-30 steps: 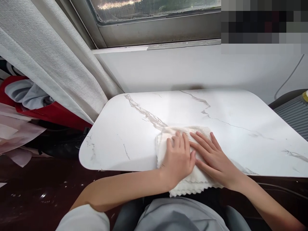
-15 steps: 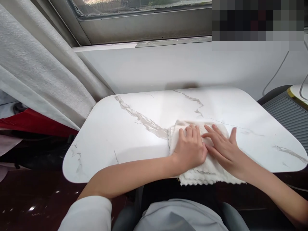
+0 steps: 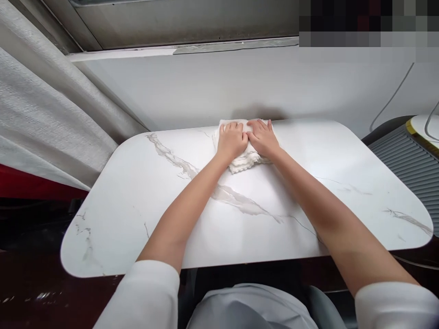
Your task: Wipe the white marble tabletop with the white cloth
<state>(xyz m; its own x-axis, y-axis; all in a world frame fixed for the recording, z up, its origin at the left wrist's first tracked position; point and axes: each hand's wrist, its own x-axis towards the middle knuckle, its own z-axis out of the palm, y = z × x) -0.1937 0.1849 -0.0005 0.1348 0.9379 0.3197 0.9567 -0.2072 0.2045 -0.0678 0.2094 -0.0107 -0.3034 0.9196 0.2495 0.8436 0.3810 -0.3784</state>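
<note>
A white cloth (image 3: 244, 159) with a scalloped edge lies bunched at the far middle of a white marble-pattern table (image 3: 144, 205), close to the wall. Both my arms are stretched out over the table. My left hand (image 3: 232, 140) presses on the left part of the cloth, its fingers together and curled over it. Beside it and touching it, my right hand (image 3: 263, 138) lies flat on the right part with its fingers stretched toward the wall. Most of the cloth is hidden under the two hands.
A white wall (image 3: 192, 91) and a window sill (image 3: 171, 48) rise right behind the table. A grey-white curtain (image 3: 41, 123) hangs at the left. A grey ribbed appliance (image 3: 408, 160) stands at the right, with thin cables on the wall above it.
Both hands have slid the cloth from the near edge of the table, where it hung over, straight across to the far edge by the wall. My arms are now fully stretched.
</note>
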